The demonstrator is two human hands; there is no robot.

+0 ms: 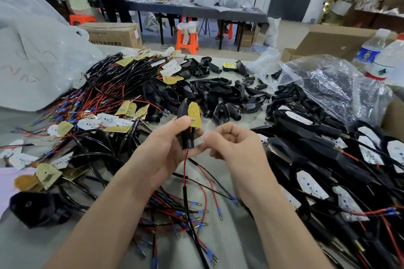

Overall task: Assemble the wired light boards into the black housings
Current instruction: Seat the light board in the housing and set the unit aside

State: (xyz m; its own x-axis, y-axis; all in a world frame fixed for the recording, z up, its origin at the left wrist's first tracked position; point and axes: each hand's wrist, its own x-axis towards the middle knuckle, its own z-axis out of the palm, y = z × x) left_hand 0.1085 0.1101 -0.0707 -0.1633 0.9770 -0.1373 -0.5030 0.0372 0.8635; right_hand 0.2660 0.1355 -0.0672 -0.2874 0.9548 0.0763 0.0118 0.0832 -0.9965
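My left hand grips a black housing upright above the table, thumb near a yellow light board that stands half out of its top. Red and black wires hang from the housing's lower end down to the table. My right hand is beside it on the right, fingers curled, its fingertips close to the housing's base; I cannot tell whether it pinches a wire. Loose wired boards are heaped at the left. Empty black housings lie in the middle.
Assembled units with white boards pile up at the right. A clear plastic bag and two water bottles stand at the far right, a white bag at the left. People work at a table behind.
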